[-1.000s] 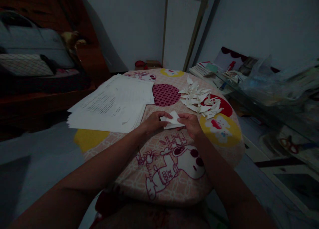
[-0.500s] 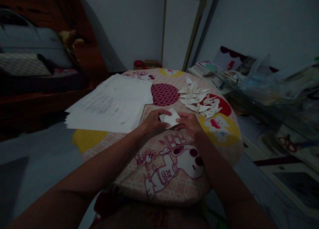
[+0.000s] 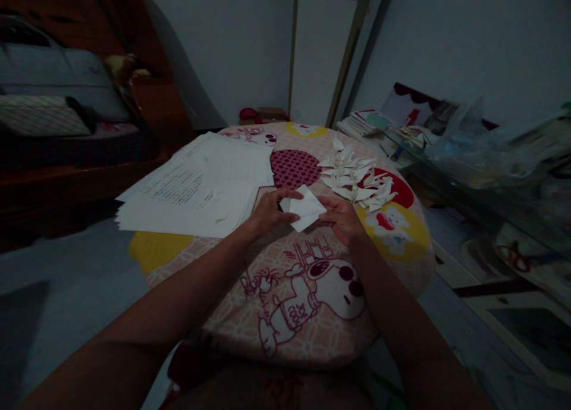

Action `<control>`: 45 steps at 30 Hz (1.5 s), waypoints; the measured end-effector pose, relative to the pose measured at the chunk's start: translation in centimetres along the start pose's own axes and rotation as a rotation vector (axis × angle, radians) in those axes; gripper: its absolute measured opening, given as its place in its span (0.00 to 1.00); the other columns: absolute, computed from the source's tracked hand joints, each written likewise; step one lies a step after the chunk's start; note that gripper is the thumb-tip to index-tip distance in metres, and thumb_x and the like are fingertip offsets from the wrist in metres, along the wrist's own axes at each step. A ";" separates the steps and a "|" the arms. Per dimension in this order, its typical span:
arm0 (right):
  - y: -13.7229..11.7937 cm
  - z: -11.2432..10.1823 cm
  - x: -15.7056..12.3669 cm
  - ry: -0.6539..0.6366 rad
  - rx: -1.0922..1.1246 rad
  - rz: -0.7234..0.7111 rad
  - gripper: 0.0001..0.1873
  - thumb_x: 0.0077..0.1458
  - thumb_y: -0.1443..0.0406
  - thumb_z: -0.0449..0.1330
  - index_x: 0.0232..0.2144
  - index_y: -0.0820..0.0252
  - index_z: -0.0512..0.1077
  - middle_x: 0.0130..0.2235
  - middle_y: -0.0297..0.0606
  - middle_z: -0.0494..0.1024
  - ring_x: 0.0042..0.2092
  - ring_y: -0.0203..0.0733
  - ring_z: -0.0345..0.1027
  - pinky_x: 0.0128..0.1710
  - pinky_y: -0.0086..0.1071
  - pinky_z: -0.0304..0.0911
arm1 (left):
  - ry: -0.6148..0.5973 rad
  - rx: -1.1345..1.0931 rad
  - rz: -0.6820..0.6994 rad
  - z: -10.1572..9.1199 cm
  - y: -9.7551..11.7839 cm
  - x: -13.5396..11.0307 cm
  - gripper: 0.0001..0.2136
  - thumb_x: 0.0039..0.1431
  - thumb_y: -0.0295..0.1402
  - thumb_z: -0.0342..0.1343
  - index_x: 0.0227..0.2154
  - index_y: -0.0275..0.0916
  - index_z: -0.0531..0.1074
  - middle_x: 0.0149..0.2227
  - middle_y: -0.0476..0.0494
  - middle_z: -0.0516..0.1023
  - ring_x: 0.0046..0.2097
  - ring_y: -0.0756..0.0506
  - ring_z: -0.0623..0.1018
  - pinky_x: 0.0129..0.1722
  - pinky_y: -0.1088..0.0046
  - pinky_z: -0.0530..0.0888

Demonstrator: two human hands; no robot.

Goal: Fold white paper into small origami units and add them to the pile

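A small folded piece of white paper (image 3: 307, 209) is held between my two hands, just above the cloth-covered table. My left hand (image 3: 273, 212) pinches its left side, thumb below and fingers above. My right hand (image 3: 342, 217) grips the right corner between thumb and fingers. The paper looks like a diamond with creases across it. Beyond my right hand lie several folded white paper cranes (image 3: 354, 175) in a loose cluster. To the left of my left hand rests a stack of printed paper sheets (image 3: 200, 184).
The round table wears a patterned tablecloth (image 3: 307, 315) with cartoon figures. On the right stands a glass shelf (image 3: 459, 190) with a plastic bag (image 3: 482, 151), papers (image 3: 363, 123) and scissors (image 3: 514, 257). A wooden bench (image 3: 154, 109) with bags is at the left.
The white paper now shows a larger, more spread diamond face between my hands. My hands have moved slightly apart. The cranes and the stack of sheets stay where they were.
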State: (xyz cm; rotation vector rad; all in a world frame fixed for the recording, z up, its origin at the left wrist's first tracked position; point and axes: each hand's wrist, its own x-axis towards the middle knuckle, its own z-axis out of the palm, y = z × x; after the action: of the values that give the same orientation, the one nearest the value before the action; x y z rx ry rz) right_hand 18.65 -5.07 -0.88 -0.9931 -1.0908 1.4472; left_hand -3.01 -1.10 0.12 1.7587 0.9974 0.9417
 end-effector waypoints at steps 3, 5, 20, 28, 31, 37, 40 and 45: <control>-0.1 0.0 0.0 -0.016 0.002 -0.007 0.25 0.39 0.69 0.65 0.45 0.63 0.80 0.45 0.44 0.84 0.39 0.45 0.78 0.37 0.40 0.79 | -0.020 -0.044 -0.047 -0.1 -0.2 0.1 0.25 0.40 0.29 0.69 0.46 0.35 0.77 0.36 0.46 0.77 0.34 0.48 0.72 0.34 0.71 0.69; -0.2 0.0 -0.1 -0.023 0.006 -0.006 0.24 0.41 0.69 0.65 0.45 0.63 0.80 0.44 0.45 0.84 0.38 0.45 0.78 0.36 0.40 0.79 | -0.032 -0.080 -0.058 -0.1 -0.5 0.1 0.26 0.40 0.30 0.69 0.47 0.35 0.77 0.36 0.47 0.77 0.34 0.49 0.72 0.34 0.72 0.69; -0.3 0.3 -0.2 -0.004 -0.015 -0.004 0.19 0.45 0.66 0.65 0.42 0.63 0.81 0.39 0.42 0.84 0.34 0.41 0.77 0.32 0.36 0.79 | -0.077 0.101 0.106 0.0 0.3 -0.1 0.23 0.41 0.27 0.71 0.45 0.38 0.79 0.49 0.40 0.77 0.50 0.41 0.75 0.54 0.60 0.69; 0.0 -0.1 -0.3 -0.107 -0.017 -0.044 0.26 0.44 0.69 0.65 0.50 0.60 0.77 0.48 0.44 0.83 0.39 0.43 0.78 0.37 0.37 0.77 | -0.091 0.117 0.102 -0.3 0.5 -0.2 0.23 0.42 0.28 0.71 0.45 0.41 0.79 0.55 0.41 0.76 0.56 0.38 0.74 0.61 0.53 0.66; 0.0 -0.2 -0.3 -0.150 -0.022 -0.064 0.28 0.44 0.70 0.66 0.51 0.58 0.77 0.49 0.43 0.83 0.40 0.42 0.78 0.38 0.38 0.77 | -0.102 0.117 0.093 -0.4 0.5 -0.3 0.23 0.43 0.29 0.71 0.46 0.41 0.79 0.57 0.41 0.76 0.58 0.37 0.73 0.62 0.50 0.66; -0.2 -0.3 -0.3 -0.164 -0.009 -0.073 0.23 0.48 0.67 0.65 0.50 0.59 0.78 0.45 0.42 0.84 0.39 0.42 0.77 0.38 0.39 0.78 | -0.099 0.124 0.124 -0.6 0.3 -0.2 0.22 0.45 0.29 0.70 0.47 0.41 0.80 0.59 0.40 0.75 0.60 0.36 0.73 0.62 0.51 0.68; -0.3 -0.4 -0.3 -0.160 -0.023 -0.071 0.22 0.49 0.67 0.64 0.49 0.59 0.78 0.44 0.42 0.84 0.40 0.42 0.77 0.37 0.39 0.79 | -0.094 0.130 0.132 -0.6 0.2 -0.2 0.22 0.46 0.29 0.69 0.47 0.41 0.80 0.59 0.39 0.75 0.59 0.36 0.74 0.61 0.51 0.69; 0.2 -0.1 -0.1 -0.092 -0.037 -0.028 0.22 0.48 0.68 0.64 0.47 0.62 0.79 0.43 0.43 0.84 0.37 0.41 0.78 0.35 0.37 0.79 | -0.089 0.261 0.173 -0.6 -0.6 0.2 0.22 0.46 0.29 0.69 0.48 0.41 0.79 0.61 0.37 0.73 0.60 0.36 0.73 0.62 0.49 0.68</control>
State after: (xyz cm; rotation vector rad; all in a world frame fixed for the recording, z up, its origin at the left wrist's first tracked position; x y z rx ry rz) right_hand 18.69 -5.16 -1.10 -0.9406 -1.1976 1.4667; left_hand -3.60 -0.56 -0.25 2.1143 0.9558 0.8600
